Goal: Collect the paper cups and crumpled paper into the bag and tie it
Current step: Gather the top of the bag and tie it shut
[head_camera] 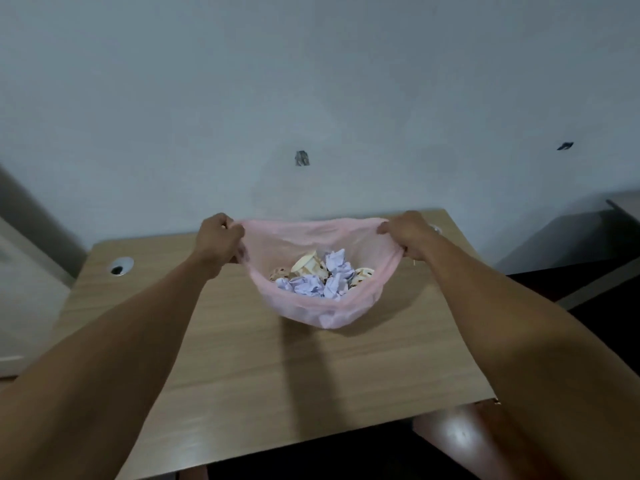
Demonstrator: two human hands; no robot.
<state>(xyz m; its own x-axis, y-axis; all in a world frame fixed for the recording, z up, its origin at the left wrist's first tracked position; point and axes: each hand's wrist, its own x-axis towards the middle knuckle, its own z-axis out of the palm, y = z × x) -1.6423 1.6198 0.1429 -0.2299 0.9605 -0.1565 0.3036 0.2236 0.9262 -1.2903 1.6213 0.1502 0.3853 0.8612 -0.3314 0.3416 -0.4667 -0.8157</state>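
Note:
A thin pink plastic bag [322,311] hangs stretched wide between my two hands, just above the wooden table [242,358]. My left hand [221,242] grips the rim on the left side. My right hand [405,235] grips the rim on the right side. Inside the bag lie paper cups [308,266] with a dotted print and several balls of crumpled white paper [311,285]. The mouth of the bag is open and faces me.
A round cable hole [121,265] sits in the table's back left corner. A pale wall stands right behind the table. A dark counter edge [588,237] is at the right, and a reddish floor [460,438] shows below the table's front edge.

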